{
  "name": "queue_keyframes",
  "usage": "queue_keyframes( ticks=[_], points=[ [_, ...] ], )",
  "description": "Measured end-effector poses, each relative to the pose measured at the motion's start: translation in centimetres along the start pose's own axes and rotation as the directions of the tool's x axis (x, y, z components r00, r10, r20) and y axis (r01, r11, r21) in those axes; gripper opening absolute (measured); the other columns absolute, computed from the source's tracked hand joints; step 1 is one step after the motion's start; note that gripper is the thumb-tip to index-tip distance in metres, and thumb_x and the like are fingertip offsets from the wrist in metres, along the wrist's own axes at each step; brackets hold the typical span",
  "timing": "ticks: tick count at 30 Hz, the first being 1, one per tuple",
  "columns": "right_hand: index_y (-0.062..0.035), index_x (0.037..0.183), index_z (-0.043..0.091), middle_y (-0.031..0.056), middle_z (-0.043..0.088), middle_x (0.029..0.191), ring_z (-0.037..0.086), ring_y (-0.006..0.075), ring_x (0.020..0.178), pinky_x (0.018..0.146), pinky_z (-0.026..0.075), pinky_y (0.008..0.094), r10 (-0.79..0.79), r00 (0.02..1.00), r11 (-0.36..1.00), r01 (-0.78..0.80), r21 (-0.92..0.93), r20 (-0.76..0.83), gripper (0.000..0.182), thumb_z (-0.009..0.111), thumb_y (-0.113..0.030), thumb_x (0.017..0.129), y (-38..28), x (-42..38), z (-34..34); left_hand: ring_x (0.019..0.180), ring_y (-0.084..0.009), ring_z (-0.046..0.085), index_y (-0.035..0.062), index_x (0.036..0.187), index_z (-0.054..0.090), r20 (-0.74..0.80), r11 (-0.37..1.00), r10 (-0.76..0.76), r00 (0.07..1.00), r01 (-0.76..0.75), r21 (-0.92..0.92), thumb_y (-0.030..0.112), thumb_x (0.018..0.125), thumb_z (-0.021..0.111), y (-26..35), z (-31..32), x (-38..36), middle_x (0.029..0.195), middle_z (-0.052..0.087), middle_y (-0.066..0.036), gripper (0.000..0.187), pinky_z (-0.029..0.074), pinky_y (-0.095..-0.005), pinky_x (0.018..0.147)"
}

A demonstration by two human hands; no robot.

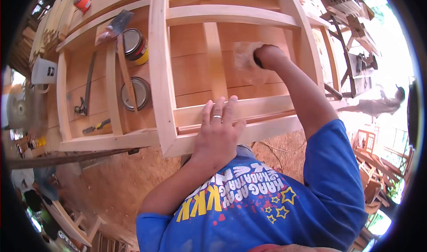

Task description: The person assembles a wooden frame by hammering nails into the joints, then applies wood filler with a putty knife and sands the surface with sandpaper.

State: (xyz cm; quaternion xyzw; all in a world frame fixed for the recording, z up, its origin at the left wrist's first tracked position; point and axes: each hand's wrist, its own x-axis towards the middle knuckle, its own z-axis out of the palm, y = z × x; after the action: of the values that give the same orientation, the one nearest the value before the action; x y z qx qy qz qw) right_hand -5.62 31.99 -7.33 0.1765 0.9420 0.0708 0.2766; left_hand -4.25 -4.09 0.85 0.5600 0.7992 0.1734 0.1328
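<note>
Across the person's front: pale, unpainted, rectangular wooden frame (161, 65) over red-brown wood panelling (189, 76); long axis left to right, near edge rising slightly rightward. Left hand (218, 130): ringed, flat across the near rails, fingers apart, pointing away. Right hand (269, 57): inside the frame, pointing left, at a whitish, blurred, sheet-like patch (243, 55); whether its grip pinches anything, cannot tell. Blue short-sleeved T-shirt (262, 221): yellow "KKK", white lettering partly legible, upside down. Yellow-and-black round metal can (142, 55): label unreadable.
</note>
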Motion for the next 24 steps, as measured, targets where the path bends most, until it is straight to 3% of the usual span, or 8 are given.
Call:
queue_keyframes(
  ticks=[6, 10, 15, 18, 19, 22, 23, 24],
  points=[
    [-0.0042, 0.108, 0.077, 0.0139, 0.077, 0.103, 0.073, 0.0311, 0.095, 0.084, 0.059, 0.0418, -0.069, 0.995, 0.894, 0.096, 0.439, -0.077, 0.022, 0.071, -0.012, 0.088, 2.6, -2.4, -1.2, 0.152, -0.0368, 0.037, 0.0201, 0.125, 0.074, 0.03, 1.0, 0.006, 1.0, -0.007, 0.028, 0.022, 0.075, 0.081, 0.2, -0.4, 0.3, 0.164, 0.041, -0.017, 0.051, 0.021, -0.055, 0.128],
    [0.0017, 0.109, 0.074, 0.0094, 0.076, 0.093, 0.071, 0.0206, 0.082, 0.074, 0.058, 0.0345, 0.025, 1.0, 0.464, -0.006, 0.886, -0.006, 0.022, 0.071, -0.014, 0.093, 4.1, -5.8, -1.5, 0.152, -0.0377, 0.036, 0.0191, 0.124, 0.074, 0.044, 0.998, 0.026, 0.999, -0.028, 0.058, 0.024, 0.073, 0.083, 0.3, -0.6, 0.3, 0.164, 0.041, -0.018, 0.053, 0.021, -0.0559, 0.128],
    [0.0011, 0.132, 0.067, 0.0066, 0.071, 0.088, 0.066, 0.015, 0.078, 0.072, 0.055, 0.0316, -0.006, 0.99, 0.457, 0.13, 0.88, -0.143, 0.039, 0.071, -0.005, 0.093, 3.3, -10.1, -2.5, 0.151, -0.0382, 0.038, 0.0176, 0.128, 0.071, 0.056, 0.998, 0.036, 0.998, -0.038, 0.043, 0.035, 0.075, 0.087, 0.7, -1.3, 0.2, 0.162, 0.043, -0.019, 0.058, 0.023, -0.0569, 0.126],
    [0.0041, 0.125, 0.068, 0.0036, 0.069, 0.086, 0.063, 0.0092, 0.076, 0.07, 0.053, 0.0272, 0.013, 0.939, 0.281, 0.326, 0.902, -0.343, 0.034, 0.071, 0.0, 0.092, 0.2, -15.0, -3.7, 0.15, -0.0377, 0.042, 0.0146, 0.133, 0.067, -0.117, 0.977, 0.052, 0.992, -0.075, -0.201, 0.046, 0.076, 0.088, 0.7, -1.5, 0.0, 0.159, 0.046, -0.02, 0.068, 0.024, -0.0575, 0.126],
    [0.004, 0.124, 0.068, 0.004, 0.07, 0.088, 0.065, 0.0091, 0.079, 0.072, 0.054, 0.027, 0.022, 0.937, 0.224, 0.336, 0.915, -0.349, 0.032, 0.072, 0.0, 0.092, -1.2, -17.0, -4.3, 0.144, -0.0383, 0.05, 0.009, 0.135, 0.064, -0.202, 0.959, 0.037, 0.979, -0.091, -0.269, 0.048, 0.079, 0.089, 0.8, -2.0, 0.1, 0.15, 0.056, -0.022, 0.072, 0.033, -0.0554, 0.122],
    [0.0013, 0.104, 0.074, 0.012, 0.078, 0.089, 0.076, 0.0198, 0.083, 0.078, 0.059, 0.0346, -0.055, 0.881, 0.226, 0.469, 0.854, -0.469, 0.011, 0.074, -0.004, 0.094, -4.6, -22.0, -5.8, 0.135, -0.0415, 0.057, 0.0099, 0.138, 0.062, -0.303, 0.847, -0.083, 0.949, -0.094, -0.524, 0.041, 0.087, 0.085, 1.7, -0.9, 0.4, 0.143, 0.062, -0.021, 0.064, 0.04, -0.0529, 0.117],
    [0.0012, 0.101, 0.074, 0.0126, 0.077, 0.089, 0.075, 0.0226, 0.082, 0.077, 0.059, 0.0354, -0.101, 0.846, 0.228, 0.532, 0.815, -0.524, 0.01, 0.075, -0.003, 0.092, -5.3, -23.1, -6.1, 0.111, -0.0352, 0.073, 0.0007, 0.129, 0.066, -0.424, 0.858, -0.051, 0.904, -0.178, -0.482, 0.029, 0.091, 0.084, 2.7, -1.3, 1.0, 0.115, 0.075, -0.021, 0.05, 0.057, -0.0428, 0.098],
    [0.0011, 0.098, 0.075, 0.0132, 0.077, 0.088, 0.075, 0.0255, 0.082, 0.077, 0.059, 0.0363, -0.144, 0.804, 0.229, 0.594, 0.771, -0.577, 0.009, 0.077, -0.003, 0.091, -5.6, -23.8, -6.2, 0.105, -0.0336, 0.075, -0.0002, 0.125, 0.068, -0.388, 0.853, -0.072, 0.919, -0.146, -0.502, 0.025, 0.093, 0.082, 3.5, -1.6, 1.0, 0.109, 0.076, -0.02, 0.044, 0.058, -0.041, 0.093]
  ],
)
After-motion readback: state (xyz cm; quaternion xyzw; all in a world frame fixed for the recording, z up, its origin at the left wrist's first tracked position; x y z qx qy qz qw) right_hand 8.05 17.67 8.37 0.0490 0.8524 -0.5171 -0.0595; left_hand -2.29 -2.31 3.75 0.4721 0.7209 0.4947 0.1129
